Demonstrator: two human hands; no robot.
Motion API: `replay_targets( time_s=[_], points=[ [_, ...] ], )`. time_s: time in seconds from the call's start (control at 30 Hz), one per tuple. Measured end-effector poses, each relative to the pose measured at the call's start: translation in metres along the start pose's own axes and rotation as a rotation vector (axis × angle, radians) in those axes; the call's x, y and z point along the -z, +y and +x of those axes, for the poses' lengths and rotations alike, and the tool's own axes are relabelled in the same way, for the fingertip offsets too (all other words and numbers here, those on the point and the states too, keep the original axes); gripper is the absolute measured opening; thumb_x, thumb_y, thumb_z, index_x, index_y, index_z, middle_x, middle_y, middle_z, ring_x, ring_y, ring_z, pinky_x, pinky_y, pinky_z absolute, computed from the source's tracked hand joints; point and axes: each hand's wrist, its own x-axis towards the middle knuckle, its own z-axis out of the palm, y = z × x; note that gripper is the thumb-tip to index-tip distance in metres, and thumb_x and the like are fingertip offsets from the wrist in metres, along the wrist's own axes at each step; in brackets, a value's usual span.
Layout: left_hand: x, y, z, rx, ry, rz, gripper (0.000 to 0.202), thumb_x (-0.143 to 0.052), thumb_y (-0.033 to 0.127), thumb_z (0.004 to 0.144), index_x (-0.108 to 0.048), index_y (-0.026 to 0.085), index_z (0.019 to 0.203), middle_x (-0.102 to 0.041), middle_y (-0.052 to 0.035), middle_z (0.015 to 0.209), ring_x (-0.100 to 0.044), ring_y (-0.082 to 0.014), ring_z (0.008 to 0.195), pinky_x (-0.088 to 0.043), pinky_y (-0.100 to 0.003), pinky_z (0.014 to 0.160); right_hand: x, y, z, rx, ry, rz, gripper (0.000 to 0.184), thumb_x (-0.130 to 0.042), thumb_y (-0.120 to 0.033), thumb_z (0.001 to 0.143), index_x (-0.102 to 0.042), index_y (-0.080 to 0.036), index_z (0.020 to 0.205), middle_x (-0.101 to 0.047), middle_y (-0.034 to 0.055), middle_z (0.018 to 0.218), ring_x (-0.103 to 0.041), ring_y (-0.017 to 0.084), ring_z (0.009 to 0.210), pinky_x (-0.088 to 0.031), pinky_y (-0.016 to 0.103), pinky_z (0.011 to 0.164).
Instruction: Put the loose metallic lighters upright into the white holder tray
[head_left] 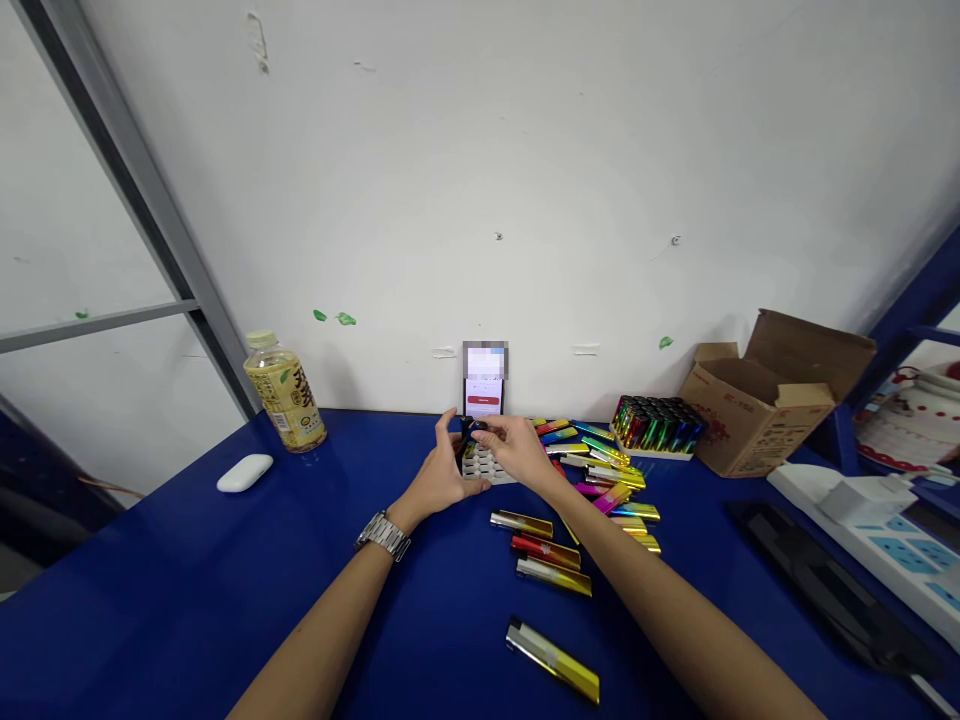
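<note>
A white lighter tray [489, 476] with rows of slots lies on the table ahead of me. My left hand [441, 472] is curved round its left end, thumb along the front edge and fingers at the back. At that end of the tray, my right hand [519, 447] pinches a dark-topped lighter [470, 428], largely hidden by the fingers. Right of the tray, many shiny coloured lighters [616, 497] lie in a loose pile. Closer to me are a red lighter [546, 551] and a yellow-and-silver lighter [553, 660], among others.
A phone [484, 390] leans on the wall behind the tray. To the right stand a full lighter tray [658, 428], an open cardboard box [757, 410], a black object [825, 585] and a power strip [892, 545]. A drink bottle [287, 395] and white case [245, 473] are left.
</note>
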Motion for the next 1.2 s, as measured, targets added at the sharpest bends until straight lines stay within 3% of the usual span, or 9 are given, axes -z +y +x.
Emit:
replay_targets(
  time_s=[0.2, 0.4, 0.5, 0.57, 0.67, 0.77, 0.9, 1.0, 1.2],
  points=[
    [0.001, 0.006, -0.002, -0.011, -0.020, -0.011, 0.115, -0.079, 0.036, 0.062, 0.000, 0.022, 0.144, -0.055, -0.0160, 0.122, -0.056, -0.0315, 0.114, -0.041, -0.053, 0.098, -0.003, -0.007, 0.004, -0.037, -0.075, -0.421, 0.018, -0.048, -0.013, 0.086, -0.064, -0.016, 0.078, -0.066, 0.0106, 0.077, -0.060, 0.021, 0.072, -0.039, 0.027, 0.062],
    [0.000, 0.009, -0.002, 0.023, -0.009, 0.037, 0.115, -0.079, 0.032, 0.060, 0.000, 0.021, 0.144, -0.056, -0.0137, 0.116, -0.060, -0.0292, 0.105, -0.043, -0.051, 0.094, 0.003, -0.026, 0.004, -0.146, -0.264, -0.738, 0.034, -0.056, -0.046, 0.087, -0.063, -0.016, 0.073, -0.064, 0.0141, 0.074, -0.062, 0.026, 0.074, -0.040, 0.031, 0.062],
    [0.000, 0.007, -0.001, 0.017, -0.011, 0.010, 0.116, -0.080, 0.033, 0.059, -0.001, 0.021, 0.144, -0.056, -0.0139, 0.115, -0.061, -0.0286, 0.102, -0.044, -0.050, 0.092, 0.015, -0.033, -0.008, -0.070, -0.338, -0.692, 0.045, -0.052, -0.054, 0.086, -0.061, -0.018, 0.061, -0.059, 0.0077, 0.061, -0.059, 0.021, 0.064, -0.036, 0.027, 0.056],
    [0.000, 0.006, -0.001, 0.007, -0.006, -0.010, 0.115, -0.080, 0.034, 0.059, -0.003, 0.020, 0.144, -0.054, -0.0158, 0.118, -0.060, -0.0297, 0.105, -0.045, -0.050, 0.093, 0.023, -0.037, -0.017, -0.016, -0.542, -0.580, 0.046, -0.060, -0.054, 0.080, -0.057, -0.019, 0.050, -0.053, 0.0030, 0.050, -0.052, 0.017, 0.052, -0.032, 0.026, 0.050],
    [0.000, 0.007, -0.001, 0.019, -0.003, -0.013, 0.115, -0.081, 0.036, 0.059, -0.006, 0.021, 0.144, -0.053, -0.0169, 0.121, -0.058, -0.0316, 0.109, -0.044, -0.051, 0.094, 0.029, -0.041, -0.027, -0.012, -0.659, -0.564, 0.039, -0.079, -0.041, 0.060, -0.051, -0.020, 0.042, -0.045, -0.0014, 0.043, -0.045, 0.014, 0.046, -0.031, 0.025, 0.048],
    [0.000, 0.006, -0.001, 0.016, -0.003, -0.019, 0.114, -0.081, 0.036, 0.059, -0.007, 0.021, 0.144, -0.054, -0.0165, 0.121, -0.058, -0.0316, 0.110, -0.043, -0.051, 0.095, 0.027, -0.042, -0.032, -0.001, -0.663, -0.614, 0.037, -0.072, -0.025, 0.066, -0.045, -0.019, 0.042, -0.043, -0.0016, 0.045, -0.044, 0.014, 0.051, -0.033, 0.026, 0.053],
    [-0.001, 0.004, -0.001, -0.025, 0.004, -0.006, 0.109, -0.078, 0.031, 0.062, -0.007, 0.020, 0.143, -0.056, -0.0147, 0.116, -0.060, -0.0293, 0.105, -0.043, -0.051, 0.095, 0.025, -0.040, -0.033, 0.093, -0.513, -0.446, 0.024, -0.054, -0.024, 0.084, -0.049, -0.019, 0.060, -0.052, 0.0014, 0.066, -0.047, 0.014, 0.063, -0.038, 0.027, 0.062],
    [-0.001, 0.004, -0.002, -0.040, 0.008, -0.008, 0.106, -0.076, 0.028, 0.064, -0.006, 0.021, 0.143, -0.057, -0.0117, 0.113, -0.062, -0.0271, 0.103, -0.044, -0.050, 0.095, 0.025, -0.032, -0.032, 0.032, -0.338, -0.154, 0.019, -0.043, -0.036, 0.092, -0.049, -0.020, 0.083, -0.053, 0.0006, 0.076, -0.049, 0.014, 0.067, -0.041, 0.028, 0.064],
    [0.000, 0.008, -0.003, 0.005, 0.011, 0.000, 0.109, -0.081, 0.032, 0.059, -0.011, 0.021, 0.142, -0.055, -0.0143, 0.117, -0.059, -0.0299, 0.107, -0.043, -0.052, 0.095, 0.005, 0.000, -0.018, -0.180, 0.132, 0.596, 0.041, -0.050, -0.062, 0.081, -0.040, -0.023, 0.082, -0.053, -0.0043, 0.066, -0.049, 0.011, 0.054, -0.041, 0.025, 0.053]
  ],
)
